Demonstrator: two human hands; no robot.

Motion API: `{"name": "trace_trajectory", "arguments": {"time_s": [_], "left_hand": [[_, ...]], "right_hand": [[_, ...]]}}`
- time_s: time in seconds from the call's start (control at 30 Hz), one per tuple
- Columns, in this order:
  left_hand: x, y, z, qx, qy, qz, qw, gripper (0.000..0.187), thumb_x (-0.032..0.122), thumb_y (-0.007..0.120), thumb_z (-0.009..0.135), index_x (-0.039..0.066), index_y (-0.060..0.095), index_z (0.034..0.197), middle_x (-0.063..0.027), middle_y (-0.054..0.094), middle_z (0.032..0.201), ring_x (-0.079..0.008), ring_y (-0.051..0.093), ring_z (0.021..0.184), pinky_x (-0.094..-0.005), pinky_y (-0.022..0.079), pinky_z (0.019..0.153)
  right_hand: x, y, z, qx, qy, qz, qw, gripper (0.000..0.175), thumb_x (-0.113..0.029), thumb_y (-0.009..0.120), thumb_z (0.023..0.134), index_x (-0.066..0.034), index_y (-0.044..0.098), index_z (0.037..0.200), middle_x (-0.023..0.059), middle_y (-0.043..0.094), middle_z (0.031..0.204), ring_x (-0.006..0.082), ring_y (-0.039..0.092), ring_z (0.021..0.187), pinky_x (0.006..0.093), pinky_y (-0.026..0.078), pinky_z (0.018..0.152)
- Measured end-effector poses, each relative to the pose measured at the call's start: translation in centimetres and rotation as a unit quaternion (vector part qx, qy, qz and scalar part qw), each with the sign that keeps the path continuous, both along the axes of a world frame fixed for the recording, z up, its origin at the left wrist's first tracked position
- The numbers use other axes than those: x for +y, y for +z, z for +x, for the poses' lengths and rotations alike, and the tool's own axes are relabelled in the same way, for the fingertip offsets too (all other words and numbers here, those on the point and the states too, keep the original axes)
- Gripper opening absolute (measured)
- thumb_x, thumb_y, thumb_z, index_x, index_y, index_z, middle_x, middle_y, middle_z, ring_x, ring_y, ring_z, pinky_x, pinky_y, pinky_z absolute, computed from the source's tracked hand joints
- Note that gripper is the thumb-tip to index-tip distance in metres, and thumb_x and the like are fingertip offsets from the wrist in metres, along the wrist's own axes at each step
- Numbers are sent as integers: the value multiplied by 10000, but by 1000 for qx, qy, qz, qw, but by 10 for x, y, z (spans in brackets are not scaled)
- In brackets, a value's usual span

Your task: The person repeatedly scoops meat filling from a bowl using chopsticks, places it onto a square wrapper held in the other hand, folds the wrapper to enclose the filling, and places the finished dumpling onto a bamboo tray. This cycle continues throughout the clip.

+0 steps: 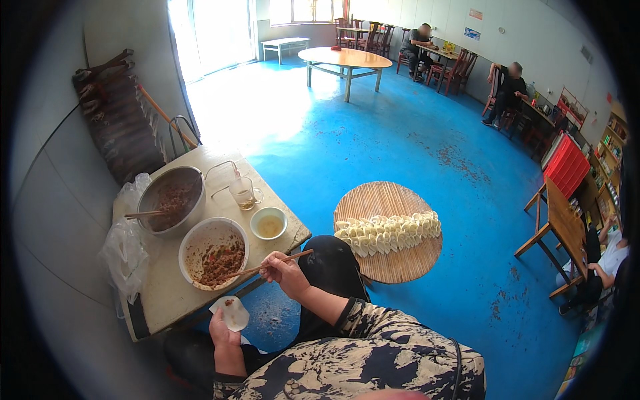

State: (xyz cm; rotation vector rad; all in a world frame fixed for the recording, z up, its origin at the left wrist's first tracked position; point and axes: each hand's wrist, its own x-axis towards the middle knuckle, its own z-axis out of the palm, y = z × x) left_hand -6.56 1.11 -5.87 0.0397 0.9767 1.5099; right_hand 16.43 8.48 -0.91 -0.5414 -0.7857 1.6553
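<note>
My left hand (225, 330) holds a round dough wrapper (234, 315) with a small dab of meat filling (229, 302) near its far edge. In my right hand (286, 274) is a pair of wooden chopsticks (250, 270). Their tips reach into the filling in a white bowl (186, 250), whose inner wall is smeared with sauce. A small bowl of yellowish liquid (270, 227) stands to the right of it. Rows of folded dumplings (387, 231) lie across a round slatted tray (395, 272) to my right.
On the table (165, 312) are a steel bowl (200, 215) of meat with chopsticks, a glass mug (245, 195) and a plastic bag (125, 250). Folded chairs (117, 125) lean at the left wall. People sit at tables along the right; a round table (345, 57) stands farther back.
</note>
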Motion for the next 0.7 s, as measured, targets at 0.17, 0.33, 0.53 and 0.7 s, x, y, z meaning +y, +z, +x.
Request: {"name": "trace_trajectory", "arguments": {"time_s": [0.17,0.33,0.53,0.7], "left_hand": [[2,-8,-2,-11,-12,3,1000,349,161,413,984,-9,483,1281,-160,584,1238,-332,584,1114,-490,463,972],[5,-2,1,8,-13,16,1000,386,158,357,979,-9,458,1312,-171,558,1262,-347,563,1141,-493,450,998],[7,-1,3,-6,8,-21,1000,323,189,434,991,19,538,1245,-141,615,1191,-295,610,1088,-451,494,944],[-3,18,0,8,50,35,998,328,169,439,1001,-23,489,1262,-161,599,1197,-299,610,1076,-434,498,922]], "right_hand": [[2,-2,2,-7,5,1,1000,218,-219,476,992,-49,598,932,67,631,806,114,580,702,234,469,637],[2,10,4,-14,-11,15,1000,207,-233,496,964,-56,591,916,74,633,803,125,581,685,247,479,621],[3,7,7,-104,-53,81,990,243,-235,486,977,-47,552,837,81,603,751,137,545,649,272,465,605],[7,17,-2,-131,-56,52,988,219,-208,495,994,-25,577,906,68,575,768,127,528,674,241,440,619]]}}
